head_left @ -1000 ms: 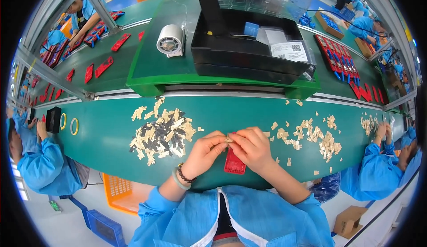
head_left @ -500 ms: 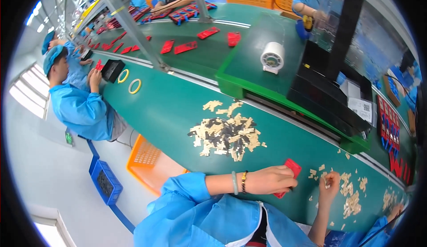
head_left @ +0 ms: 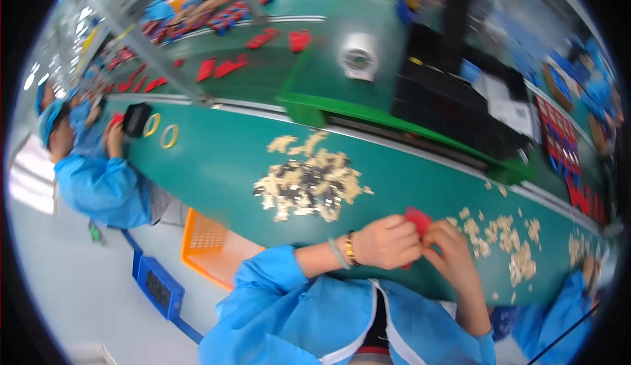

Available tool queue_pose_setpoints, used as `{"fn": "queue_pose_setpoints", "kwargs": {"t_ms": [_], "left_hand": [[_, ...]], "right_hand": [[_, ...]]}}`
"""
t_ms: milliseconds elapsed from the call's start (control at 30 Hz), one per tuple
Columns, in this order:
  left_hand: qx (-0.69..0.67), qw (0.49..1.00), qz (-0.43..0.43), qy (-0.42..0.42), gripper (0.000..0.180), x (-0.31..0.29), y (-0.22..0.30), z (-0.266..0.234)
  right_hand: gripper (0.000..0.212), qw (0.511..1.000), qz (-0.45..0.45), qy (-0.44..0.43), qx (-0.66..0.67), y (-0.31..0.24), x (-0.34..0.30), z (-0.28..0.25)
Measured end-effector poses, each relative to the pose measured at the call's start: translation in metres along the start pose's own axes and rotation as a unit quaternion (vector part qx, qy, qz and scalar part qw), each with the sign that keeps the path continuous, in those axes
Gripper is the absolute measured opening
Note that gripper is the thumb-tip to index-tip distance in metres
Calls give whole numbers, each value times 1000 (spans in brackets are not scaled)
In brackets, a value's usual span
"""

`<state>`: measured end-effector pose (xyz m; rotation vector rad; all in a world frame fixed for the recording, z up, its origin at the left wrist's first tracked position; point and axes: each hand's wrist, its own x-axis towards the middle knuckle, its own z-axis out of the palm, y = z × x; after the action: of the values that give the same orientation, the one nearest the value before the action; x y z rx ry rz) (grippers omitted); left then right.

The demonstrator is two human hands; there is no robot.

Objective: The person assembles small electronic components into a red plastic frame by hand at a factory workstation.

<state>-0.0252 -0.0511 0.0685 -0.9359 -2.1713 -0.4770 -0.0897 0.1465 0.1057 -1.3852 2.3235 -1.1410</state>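
My left hand is closed around a flat red plastic part just above the green tabletop. Most of that part lies behind the fingers; its upper end and a bit below the hand show. Against the right side of the red part, my right hand has its thumb and fingers bent in a pinch. Whatever sits between those fingertips is hidden. To the left lies a heap of small cream and black pieces. Loose cream pieces are scattered right of my right hand.
A green-edged raised platform with a white round device stands beyond the bench. Two tape rolls and a black box lie far left, near a co-worker. An orange crate sits below the bench edge.
My right hand has moved left from the scattered cream pieces to the red part. My left hand still holds that part. The whole view has shifted and blurred.
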Motion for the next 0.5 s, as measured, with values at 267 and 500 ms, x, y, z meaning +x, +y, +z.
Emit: {"fn": "queue_pose_setpoints", "kwargs": {"t_ms": [267,500], "left_hand": [[19,995,95,31,15,7,-14,1],[-57,985,-134,-95,31,8,-12,12]], "right_hand": [[24,1000,-13,21,18,0,7,3],[25,985,84,70,-130,41,-49,5]]}}
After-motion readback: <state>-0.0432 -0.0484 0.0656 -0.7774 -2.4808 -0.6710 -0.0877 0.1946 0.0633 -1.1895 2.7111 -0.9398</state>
